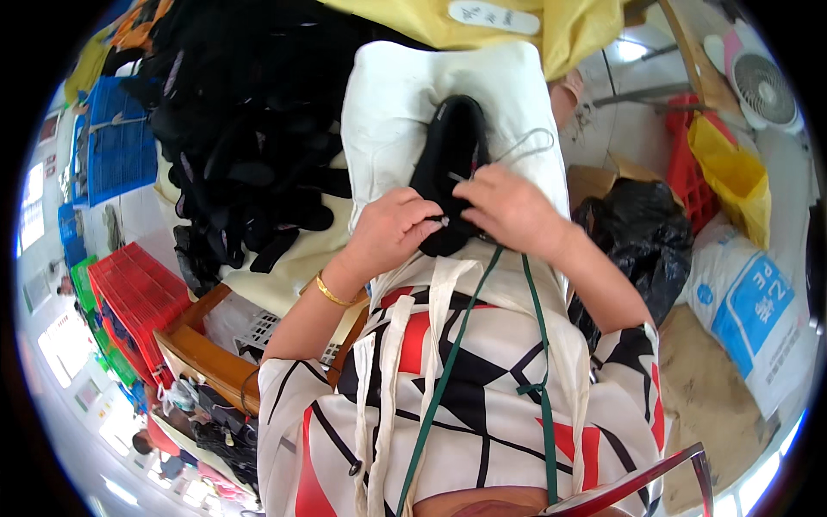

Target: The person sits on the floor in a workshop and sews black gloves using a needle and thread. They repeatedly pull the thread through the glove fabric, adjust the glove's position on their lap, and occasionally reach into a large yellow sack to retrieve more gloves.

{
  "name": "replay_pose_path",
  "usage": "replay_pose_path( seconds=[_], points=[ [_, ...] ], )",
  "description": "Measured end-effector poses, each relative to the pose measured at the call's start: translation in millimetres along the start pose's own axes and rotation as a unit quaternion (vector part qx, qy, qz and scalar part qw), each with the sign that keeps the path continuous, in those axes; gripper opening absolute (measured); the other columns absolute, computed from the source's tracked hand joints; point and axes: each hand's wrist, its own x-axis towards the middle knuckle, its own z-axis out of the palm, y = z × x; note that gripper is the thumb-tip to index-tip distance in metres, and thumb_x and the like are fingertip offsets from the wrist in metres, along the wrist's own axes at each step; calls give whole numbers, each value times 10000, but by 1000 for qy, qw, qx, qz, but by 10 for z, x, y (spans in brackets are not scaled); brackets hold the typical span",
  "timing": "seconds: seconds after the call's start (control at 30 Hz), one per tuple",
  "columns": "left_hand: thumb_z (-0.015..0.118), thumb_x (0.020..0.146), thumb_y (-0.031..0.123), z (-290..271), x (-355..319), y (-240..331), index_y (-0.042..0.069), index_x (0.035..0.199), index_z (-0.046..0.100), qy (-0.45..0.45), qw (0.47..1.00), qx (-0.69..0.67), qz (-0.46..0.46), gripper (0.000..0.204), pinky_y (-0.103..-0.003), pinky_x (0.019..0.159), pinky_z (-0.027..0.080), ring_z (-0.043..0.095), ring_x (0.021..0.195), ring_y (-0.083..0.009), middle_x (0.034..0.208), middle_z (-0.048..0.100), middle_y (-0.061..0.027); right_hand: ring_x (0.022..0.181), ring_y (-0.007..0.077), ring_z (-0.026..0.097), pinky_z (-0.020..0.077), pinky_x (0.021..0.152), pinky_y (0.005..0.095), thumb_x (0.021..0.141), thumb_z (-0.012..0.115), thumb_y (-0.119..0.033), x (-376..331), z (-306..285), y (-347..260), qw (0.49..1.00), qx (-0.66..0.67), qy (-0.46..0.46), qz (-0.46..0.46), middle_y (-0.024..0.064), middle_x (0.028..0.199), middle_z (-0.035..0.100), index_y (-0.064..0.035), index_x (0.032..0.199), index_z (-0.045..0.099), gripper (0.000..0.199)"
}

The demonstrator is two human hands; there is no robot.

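Note:
A black shoe (pixel 450 142) lies on a white cushion (pixel 379 95) across my lap, its rounded end pointing away from me. At its near left side my left hand (pixel 388 231) is closed in a pinch, with a small pale bit showing at the fingertips. My right hand (pixel 510 211) is closed over the shoe's right side. A thin grey lace (pixel 527 145) loops out above that hand onto the cushion, and a short grey piece pokes out at its fingers. The fingers hide part of the shoe's opening.
A large heap of black shoe pieces (pixel 233 129) covers the table at left. Yellow cloth (pixel 568 34) lies beyond the cushion. A wooden drawer (pixel 202 345) and red crate (pixel 138 297) stand at left. To the right are a black bag (pixel 637 228), a white sack (pixel 749 310) and a fan (pixel 762 82).

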Motion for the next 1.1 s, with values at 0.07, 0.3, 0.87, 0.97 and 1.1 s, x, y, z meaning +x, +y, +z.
replay_pose_path(
  seconds=[0.07,0.3,0.87,0.97,1.1],
  points=[
    [679,851,226,-27,-50,-47,136,939,686,-13,1000,11,-18,126,-422,706,508,606,846,-318,864,614,-106,856,317,562,484,773,421,769,640,-121,70,131,-2,995,-68,-62,-48,121,868,540,-49,927,594,180],
    [713,827,344,63,53,-196,89,956,709,-114,993,-20,20,287,-444,817,505,618,961,-344,956,630,-146,760,343,540,450,640,469,768,704,-94,106,43,-149,976,-159,-86,-125,130,776,514,-61,782,552,156],
    [789,752,305,72,115,-399,66,873,764,-89,996,-17,-27,269,-409,716,528,686,802,-282,822,719,-121,624,385,477,370,583,481,929,580,-119,389,641,222,985,-111,123,52,200,676,490,19,706,467,286],
    [790,748,316,119,145,-444,63,849,759,-100,994,2,-37,273,-406,703,528,687,780,-273,807,718,-122,591,358,428,364,575,467,945,576,-128,377,768,367,980,-97,154,75,211,648,476,34,699,451,319],
    [778,757,345,181,73,-464,57,865,742,-80,995,-9,-58,310,-413,719,524,680,814,-289,848,717,-125,583,280,370,353,565,427,974,570,-152,355,767,393,984,-45,158,66,164,631,436,32,706,426,356]
  ],
)
